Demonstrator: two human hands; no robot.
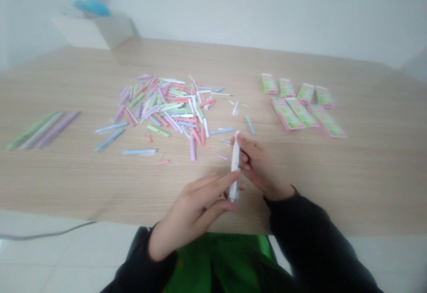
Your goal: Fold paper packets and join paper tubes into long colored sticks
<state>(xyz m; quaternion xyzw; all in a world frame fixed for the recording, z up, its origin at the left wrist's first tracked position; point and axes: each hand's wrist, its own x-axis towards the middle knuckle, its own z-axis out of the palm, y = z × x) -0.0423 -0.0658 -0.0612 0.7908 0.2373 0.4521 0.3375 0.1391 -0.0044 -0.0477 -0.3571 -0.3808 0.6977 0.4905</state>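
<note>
A slim white stick-like piece (pixel 235 161) is held nearly upright between my two hands, above the front part of the table. My left hand (pixel 196 206) is closed on its lower end, fingers on one side and thumb below. Around its upper end the fingers of my right hand (pixel 262 164) are closed. Beyond my hands lies a loose pile of short sticks (pixel 167 106) in white, purple, green, red and blue. A few blue pieces (pixel 140 151) lie apart from it. The picture is somewhat blurred.
Several small green and pink packs (pixel 302 112) lie at the right of the wooden table (pixel 376 168). Long green, white and purple rods (pixel 58 128) lie at the left. A white box (pixel 96 30) with something blue on top stands at the back left.
</note>
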